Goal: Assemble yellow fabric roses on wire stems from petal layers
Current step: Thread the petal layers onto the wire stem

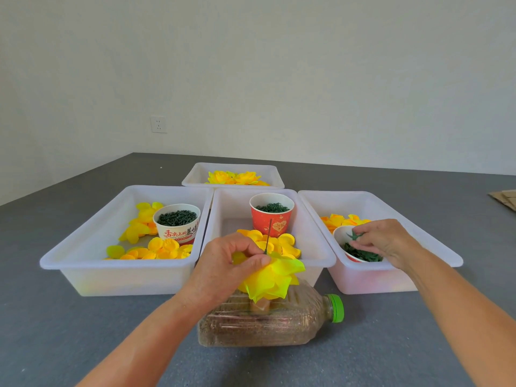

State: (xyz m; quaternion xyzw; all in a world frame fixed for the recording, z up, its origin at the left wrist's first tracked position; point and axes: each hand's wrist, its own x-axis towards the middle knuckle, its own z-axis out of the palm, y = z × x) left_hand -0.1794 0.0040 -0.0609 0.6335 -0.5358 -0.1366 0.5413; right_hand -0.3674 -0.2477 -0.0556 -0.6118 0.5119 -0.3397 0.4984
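A yellow fabric rose on its wire stem is being pinched by the left hand above a lying bottle, while green pieces in a cup are being pinched by the right hand.

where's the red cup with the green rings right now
In the head view, the red cup stands at the back of the middle white bin, just beyond the yellow petals and the left hand holding the rose.
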